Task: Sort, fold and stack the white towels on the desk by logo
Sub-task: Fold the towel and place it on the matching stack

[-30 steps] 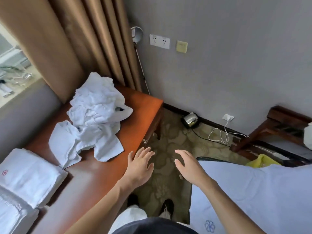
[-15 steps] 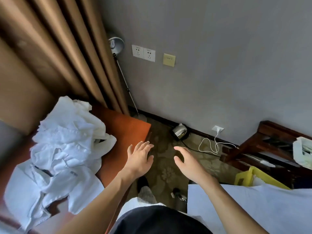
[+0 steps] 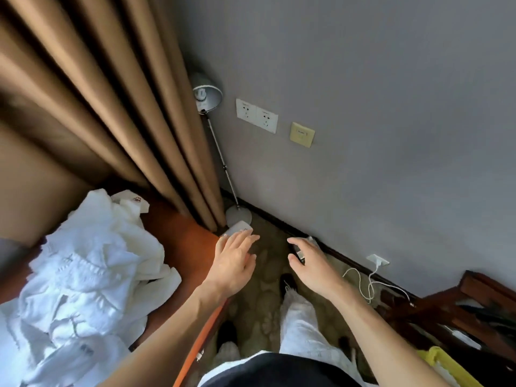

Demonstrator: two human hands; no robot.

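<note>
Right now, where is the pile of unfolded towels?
In the head view the towel pile lies lower left, heaped on the wooden desk below the brown curtain, left of the left hand.

The towels (image 3: 83,280) lie heaped on the desk (image 3: 181,241) left of the left hand (image 3: 233,265), the right hand (image 3: 314,265) beside it.

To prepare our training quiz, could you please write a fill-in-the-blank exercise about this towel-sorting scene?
1. The crumpled white towels lie heaped on the orange-brown wooden ____.
2. The left hand and the right hand each hold ____.
3. The silver-shaded floor lamp stands beside the brown ____.
Missing: desk; nothing; curtains.
</note>
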